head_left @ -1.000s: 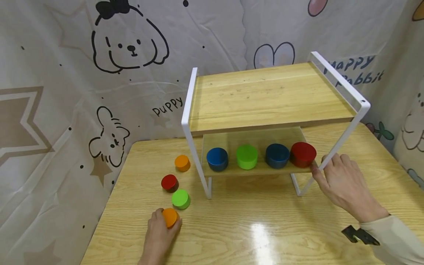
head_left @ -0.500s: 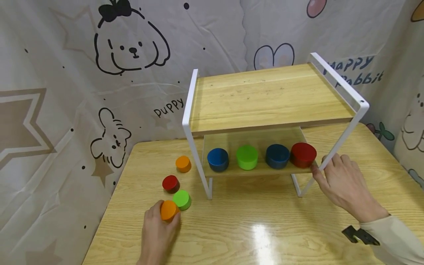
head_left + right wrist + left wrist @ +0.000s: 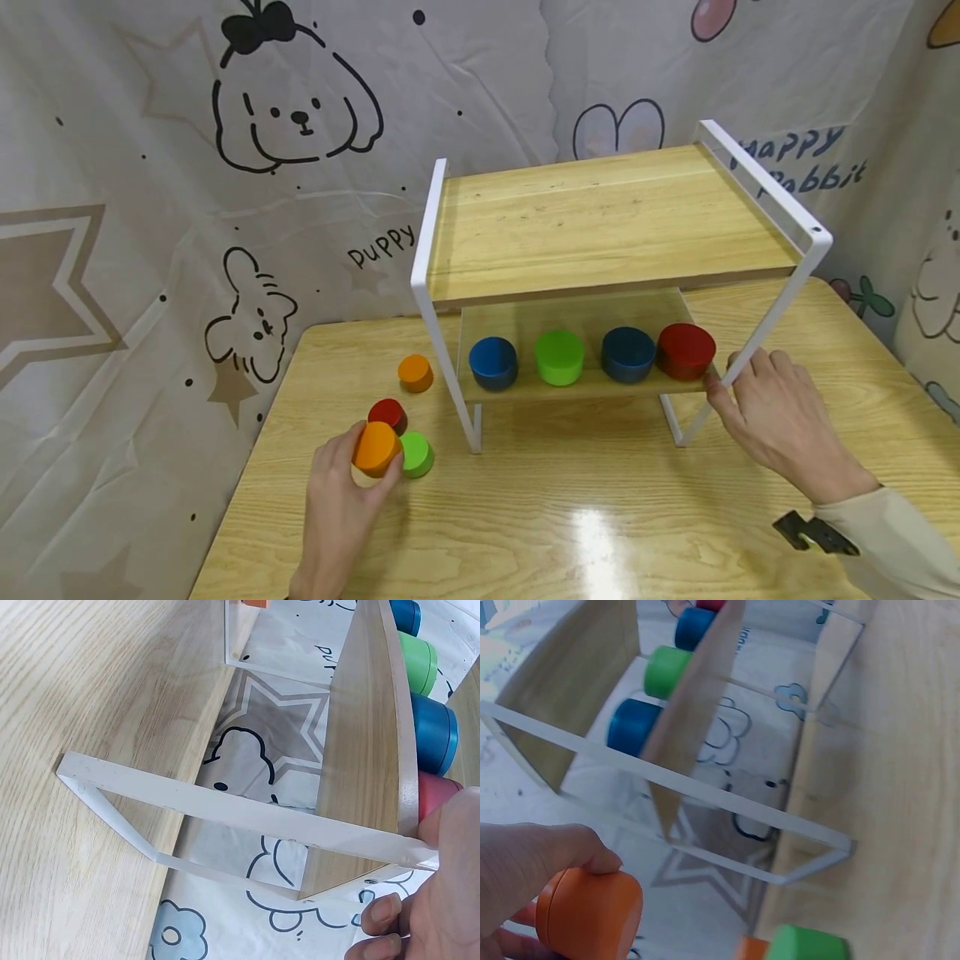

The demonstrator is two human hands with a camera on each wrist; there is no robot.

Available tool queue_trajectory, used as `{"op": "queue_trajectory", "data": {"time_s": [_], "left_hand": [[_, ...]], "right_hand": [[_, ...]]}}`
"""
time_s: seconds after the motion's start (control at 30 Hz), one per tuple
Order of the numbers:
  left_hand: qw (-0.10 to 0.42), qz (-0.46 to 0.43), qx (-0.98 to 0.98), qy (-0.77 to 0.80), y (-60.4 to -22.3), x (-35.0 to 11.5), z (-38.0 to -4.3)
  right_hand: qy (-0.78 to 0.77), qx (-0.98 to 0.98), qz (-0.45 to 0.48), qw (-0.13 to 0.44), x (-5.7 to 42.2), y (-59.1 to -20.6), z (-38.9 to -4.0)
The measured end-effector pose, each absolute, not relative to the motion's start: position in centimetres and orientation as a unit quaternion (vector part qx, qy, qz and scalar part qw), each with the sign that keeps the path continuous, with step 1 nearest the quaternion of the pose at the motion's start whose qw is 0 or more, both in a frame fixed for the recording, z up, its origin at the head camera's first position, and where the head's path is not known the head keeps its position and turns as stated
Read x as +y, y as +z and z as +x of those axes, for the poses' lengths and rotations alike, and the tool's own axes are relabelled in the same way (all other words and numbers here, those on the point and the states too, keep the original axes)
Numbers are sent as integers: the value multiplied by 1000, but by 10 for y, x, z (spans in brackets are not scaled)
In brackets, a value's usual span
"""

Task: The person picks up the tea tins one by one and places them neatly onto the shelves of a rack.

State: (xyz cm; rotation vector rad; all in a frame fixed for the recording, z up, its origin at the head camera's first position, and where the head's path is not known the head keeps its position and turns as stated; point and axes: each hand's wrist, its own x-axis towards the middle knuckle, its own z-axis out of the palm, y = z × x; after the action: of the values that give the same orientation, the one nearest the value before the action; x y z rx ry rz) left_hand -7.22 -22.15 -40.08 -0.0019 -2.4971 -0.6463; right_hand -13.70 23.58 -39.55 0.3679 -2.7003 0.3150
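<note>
My left hand (image 3: 333, 496) pinches an orange round container (image 3: 377, 450) between thumb and fingers, raised above the table and tilted. In the left wrist view the same orange container (image 3: 591, 915) shows from its side. A green container (image 3: 417, 454) and a red one (image 3: 387, 414) sit on the table close by, partly hidden behind it. My right hand (image 3: 783, 417) grips the right leg of a two-tier rack (image 3: 615, 225), its thumb at the lower shelf's corner. In the right wrist view the fingers (image 3: 384, 911) curl beside the white frame (image 3: 247, 814).
Along the lower shelf stand a blue container (image 3: 493, 363), a green one (image 3: 559, 358), a dark blue one (image 3: 628, 354) and a red one (image 3: 686, 351). Another orange container (image 3: 415, 373) sits left of the rack. A printed cloth (image 3: 322, 208) hangs behind the wooden table (image 3: 525, 533).
My left hand has lifted the orange container off the table and moved it away from me and slightly left. My right hand keeps its place on the rack.
</note>
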Motion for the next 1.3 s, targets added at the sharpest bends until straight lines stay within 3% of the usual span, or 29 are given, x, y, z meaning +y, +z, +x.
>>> {"op": "queue_trajectory", "data": {"time_s": [0.8,1.3], "left_hand": [[344,-144,-898,-233,-317,-198,-91],[347,-193,-890,-223,-285,-176,-87]], "right_hand": [[113,-967,122,192,236,-394,-136],[117,-967,122,190,236,-395,-136]]}}
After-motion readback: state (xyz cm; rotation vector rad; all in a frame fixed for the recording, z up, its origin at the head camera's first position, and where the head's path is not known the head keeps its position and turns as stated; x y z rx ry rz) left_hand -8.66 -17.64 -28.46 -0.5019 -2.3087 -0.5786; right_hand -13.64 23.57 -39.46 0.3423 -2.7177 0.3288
